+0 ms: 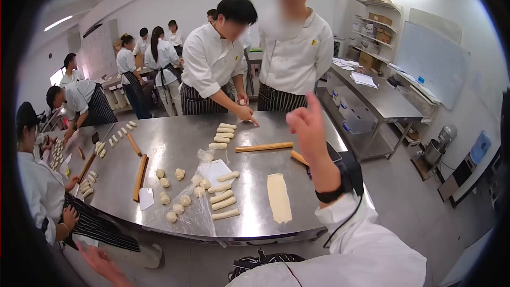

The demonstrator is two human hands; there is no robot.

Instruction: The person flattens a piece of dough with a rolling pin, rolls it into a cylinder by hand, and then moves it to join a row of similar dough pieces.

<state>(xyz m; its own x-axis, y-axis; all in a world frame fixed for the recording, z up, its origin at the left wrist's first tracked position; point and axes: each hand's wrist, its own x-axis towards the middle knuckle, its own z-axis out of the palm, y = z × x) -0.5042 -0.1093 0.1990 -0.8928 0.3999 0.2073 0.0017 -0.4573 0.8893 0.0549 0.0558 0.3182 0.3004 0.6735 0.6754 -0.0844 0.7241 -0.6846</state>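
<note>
My right hand (307,126) is raised above the steel table (175,143), index finger up and other fingers loosely curled, holding nothing. A black band sits on its wrist. Below it lies a flat rolled strip of dough (279,197), and a wooden rolling pin (264,147) rests further back. My left hand (101,263) hangs low at the bottom left, below the table edge, fingers apart and empty. Rolled dough logs (223,199) and dough balls (178,207) on plastic film lie between the two hands.
Two people in white jackets and striped aprons stand across the table; one presses dough (247,114) near more logs (225,132). Other people work at the left end and in the back. A second steel bench (382,103) and shelves line the right wall.
</note>
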